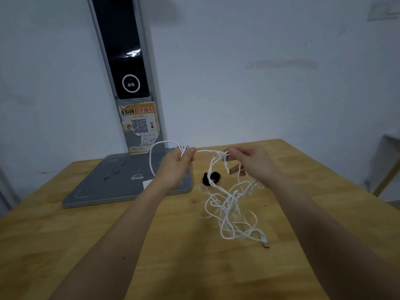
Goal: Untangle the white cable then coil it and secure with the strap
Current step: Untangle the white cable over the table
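the cable [229, 204] is thin, white and badly tangled: a loose knot of loops hangs from your hands and piles on the worktop [65, 234], with one plug end [265, 244] lying at the near edge of the pile. your left hand [175, 167] has its fingers curled tight round several strands, and a free loop arcs out to its left, over the grey base [112, 182]. your right hand [253, 163] pinches a small knot between thumb and fingertips, the other fingers loosely bent. a short, fairly taut run of cable joins the two hands above the worktop. the strap [211, 179], black and curled, lies on the worktop just beyond the pile, beside the base, partly crossed by a strand. no containers appear. the base carries an upright column [127, 68] with a sticker [139, 124].
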